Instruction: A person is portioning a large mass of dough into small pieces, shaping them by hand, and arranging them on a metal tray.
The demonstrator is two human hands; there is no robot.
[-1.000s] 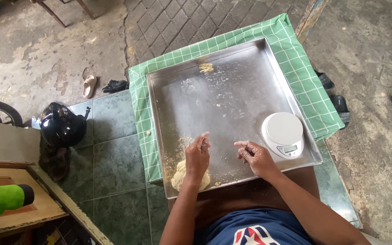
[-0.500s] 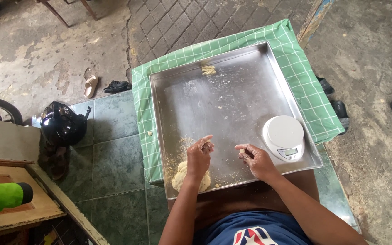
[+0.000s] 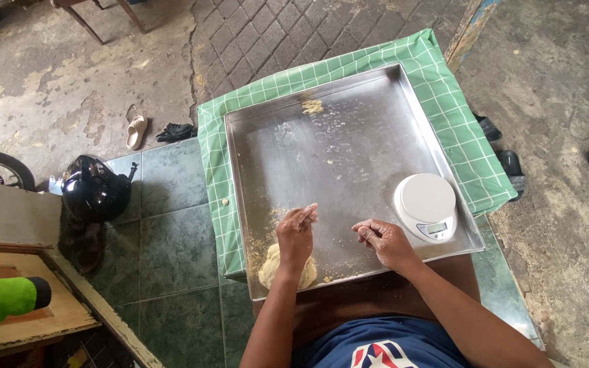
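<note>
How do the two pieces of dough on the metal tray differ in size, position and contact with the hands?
The dough lump by the tray's near edge is far larger than the dough scrap by the far edge. The lump lies partly under the left hand; the scrap lies alone, away from both hands. The lump is rounded, the scrap flat and crumbly. Both are pale yellow.

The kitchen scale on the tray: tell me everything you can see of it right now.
The kitchen scale is small, white and looks like plastic, with a round weighing platform and a small display on the side facing the person. Its platform carries nothing. It sits flat in the near right corner of the metal tray, close to the rim. Nothing touches it; the right hand, with dough crumbs on its fingers, is just to its left, apart from it.
</note>
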